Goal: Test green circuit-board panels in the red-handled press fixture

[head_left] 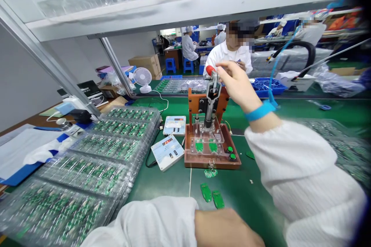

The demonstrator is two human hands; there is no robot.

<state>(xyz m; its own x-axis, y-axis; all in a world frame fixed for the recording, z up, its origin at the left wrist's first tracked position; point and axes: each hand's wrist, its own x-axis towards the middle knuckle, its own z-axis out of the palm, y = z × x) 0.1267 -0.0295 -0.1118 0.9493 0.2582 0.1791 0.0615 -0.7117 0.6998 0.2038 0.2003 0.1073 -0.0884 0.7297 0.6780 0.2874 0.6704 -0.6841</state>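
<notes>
Right hand (236, 83): fingers closed on the red-tipped toggle lever (213, 88), up at its grip.
Left hand (223, 229): low at the frame edge, near two loose green PCBs (206, 192); not touching them as far as I can see. Can't tell if open or closed.
Jig: brown press jig (212, 158) with an orange upright plate, clear acrylic guard and two seated green PCBs (199, 146) side by side.
Axis: lever and steel plunger (208, 117) near upright, lever tilted slightly, red tip up and to my left; plunger points down at the seated boards.
Location: jig sits mid-bench (179, 189), straight ahead, two digital tester units (167, 153) just left of it.
Left side: stacked clear trays of PCBs (87, 170).
Right wrist: blue wrist strap (260, 110).
</notes>
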